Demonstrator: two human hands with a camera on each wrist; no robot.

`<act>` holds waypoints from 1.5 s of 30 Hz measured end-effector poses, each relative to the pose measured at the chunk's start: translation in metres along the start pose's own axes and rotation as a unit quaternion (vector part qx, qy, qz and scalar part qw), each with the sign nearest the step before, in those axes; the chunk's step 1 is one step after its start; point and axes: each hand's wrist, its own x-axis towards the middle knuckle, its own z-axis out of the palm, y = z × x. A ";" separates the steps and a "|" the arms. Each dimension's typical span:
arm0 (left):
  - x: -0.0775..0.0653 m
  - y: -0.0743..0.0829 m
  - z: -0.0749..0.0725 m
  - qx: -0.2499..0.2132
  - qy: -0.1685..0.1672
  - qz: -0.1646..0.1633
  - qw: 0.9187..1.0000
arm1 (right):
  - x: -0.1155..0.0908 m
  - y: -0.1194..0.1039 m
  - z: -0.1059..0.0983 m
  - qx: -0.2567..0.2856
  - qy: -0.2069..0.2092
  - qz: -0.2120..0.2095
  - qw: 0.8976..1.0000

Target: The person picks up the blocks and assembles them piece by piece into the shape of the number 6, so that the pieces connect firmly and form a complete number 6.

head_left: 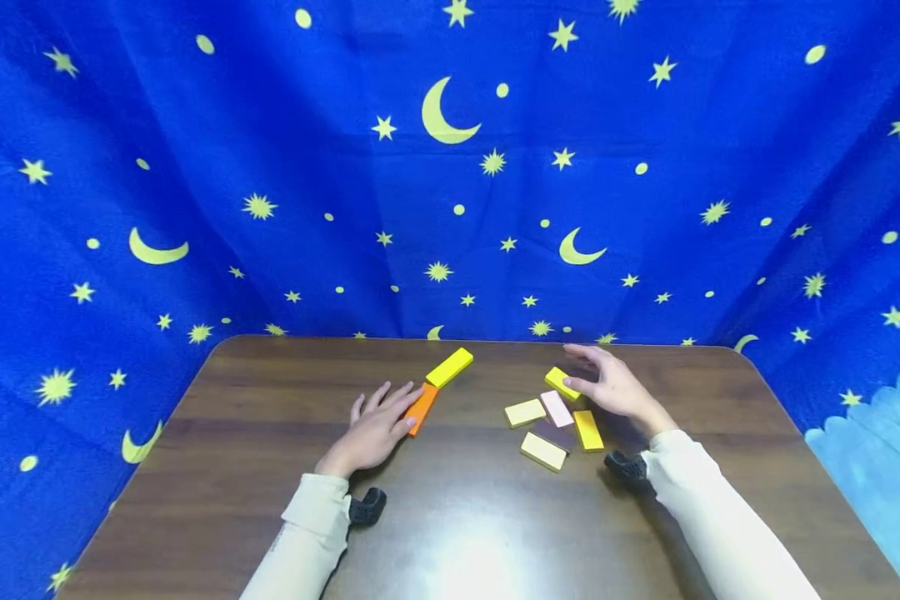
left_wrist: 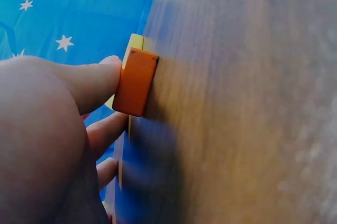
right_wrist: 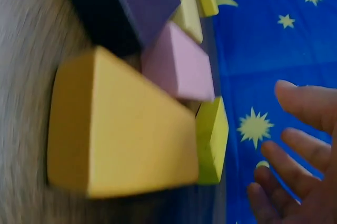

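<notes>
Left grip (head_left: 369, 435) at the orange block (head_left: 424, 408), right grip (head_left: 619, 387) rightward, both spread; I judge this block light, stiff, best pinched by its sides.

Left hand (head_left: 366, 435) palm down, fingers (head_left: 405, 402) extended, right hand (head_left: 621, 388) relaxed, thumb (head_left: 582, 386) apart

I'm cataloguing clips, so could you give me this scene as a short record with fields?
left hand: touches the orange block, fingers spread
beyond the orange block: long yellow block
right hand: nearest the small yellow block, fingers apart
also grouped there: pink block, dark purple block, amber block, two cream blocks
surface: brown table
backdrop: blue cloth with moons and stars
</notes>
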 end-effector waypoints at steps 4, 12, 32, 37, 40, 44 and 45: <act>-0.001 -0.001 -0.001 -0.008 -0.003 0.000 1.000 | -0.004 0.010 0.002 -0.007 -0.034 -0.031 0.999; -0.006 -0.003 0.000 -0.017 -0.006 -0.006 1.000 | 0.001 0.021 0.006 -0.011 -0.104 -0.039 0.994; 0.005 -0.004 0.001 -0.022 -0.027 -0.010 0.999 | 0.015 0.034 -0.010 0.021 -0.166 -0.008 0.986; 0.007 -0.002 0.003 -0.020 -0.018 -0.010 1.000 | 0.014 0.033 -0.012 0.013 -0.168 -0.012 0.986; 0.003 -0.003 0.003 -0.020 -0.018 -0.010 1.000 | 0.014 0.033 -0.009 0.007 -0.182 -0.016 0.983; 0.000 -0.004 0.001 -0.027 -0.013 -0.007 1.000 | 0.016 0.032 -0.006 0.005 -0.184 -0.011 0.983; -0.001 -0.005 0.001 -0.029 -0.009 -0.005 1.000 | 0.017 0.032 -0.006 0.005 -0.183 -0.012 0.983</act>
